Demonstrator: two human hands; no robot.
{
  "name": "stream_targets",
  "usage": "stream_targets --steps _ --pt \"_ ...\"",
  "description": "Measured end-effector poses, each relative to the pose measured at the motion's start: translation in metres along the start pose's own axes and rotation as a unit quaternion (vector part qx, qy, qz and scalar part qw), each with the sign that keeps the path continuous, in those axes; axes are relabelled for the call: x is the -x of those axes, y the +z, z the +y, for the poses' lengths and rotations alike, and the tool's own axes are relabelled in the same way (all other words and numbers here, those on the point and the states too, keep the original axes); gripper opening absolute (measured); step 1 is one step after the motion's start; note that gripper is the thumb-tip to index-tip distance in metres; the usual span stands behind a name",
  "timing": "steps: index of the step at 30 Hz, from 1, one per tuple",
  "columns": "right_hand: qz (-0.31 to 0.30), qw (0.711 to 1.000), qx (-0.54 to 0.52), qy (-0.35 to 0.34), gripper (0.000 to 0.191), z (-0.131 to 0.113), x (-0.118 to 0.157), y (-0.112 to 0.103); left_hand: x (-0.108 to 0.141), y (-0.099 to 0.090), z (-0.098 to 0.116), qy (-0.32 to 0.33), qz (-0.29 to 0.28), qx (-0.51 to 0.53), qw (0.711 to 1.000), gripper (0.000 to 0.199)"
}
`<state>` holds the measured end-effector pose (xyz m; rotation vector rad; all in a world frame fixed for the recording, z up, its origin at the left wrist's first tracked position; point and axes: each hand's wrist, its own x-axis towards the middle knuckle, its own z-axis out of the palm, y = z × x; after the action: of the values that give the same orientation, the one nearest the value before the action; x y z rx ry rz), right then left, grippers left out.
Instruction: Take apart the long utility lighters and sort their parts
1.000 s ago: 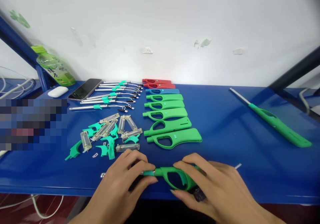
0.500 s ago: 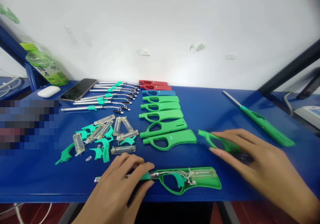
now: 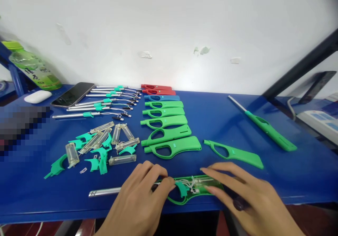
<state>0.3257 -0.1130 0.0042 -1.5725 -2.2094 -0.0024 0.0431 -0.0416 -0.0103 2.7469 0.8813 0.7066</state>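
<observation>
In front of me lies an opened green lighter shell [image 3: 180, 201] with a clear fuel tank [image 3: 204, 182], white wires and a teal trigger [image 3: 182, 189] inside. My left hand [image 3: 144, 197] is closed over its front end, pinching where the metal rod [image 3: 104, 192] joins the shell. Over the shell's rear end is my right hand [image 3: 245, 190], its thumb and forefinger apart around the tank. A dark, round-ended tool [image 3: 238, 203] is tucked in that palm; its kind is mostly hidden. Behind that hand lies a loose green shell half [image 3: 237, 154].
Several shell halves, green [image 3: 171, 146], blue [image 3: 162, 97] and red [image 3: 158, 87], form a column. To the left are metal rods with wires [image 3: 92, 114], loose tanks [image 3: 123, 159], teal triggers [image 3: 56, 167], a phone [image 3: 74, 94] and a bottle [image 3: 35, 69]. An assembled lighter [image 3: 269, 127] lies at right.
My right hand has let go of the green shell half, leaving it on the table, and moved left and down to the lighter's rear end. My left hand stays on the front end.
</observation>
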Motion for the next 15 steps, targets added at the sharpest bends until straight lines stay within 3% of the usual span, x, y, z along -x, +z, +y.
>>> stream_targets --steps 5,10,15 --pt "-0.014 1.0 -0.003 -0.007 0.029 0.008 0.003 0.009 0.007 0.0 0.005 -0.015 -0.015 -0.003 1.0 0.032" --pt "-0.006 1.0 -0.012 -0.008 0.028 0.011 0.003 0.007 0.005 -0.017 0.006 -0.033 0.063 -0.013 0.997 0.029" --pt "-0.002 1.0 -0.013 0.004 0.027 0.005 -0.002 0.003 0.027 -0.04 -0.018 -0.073 0.114 -0.089 0.987 0.018"
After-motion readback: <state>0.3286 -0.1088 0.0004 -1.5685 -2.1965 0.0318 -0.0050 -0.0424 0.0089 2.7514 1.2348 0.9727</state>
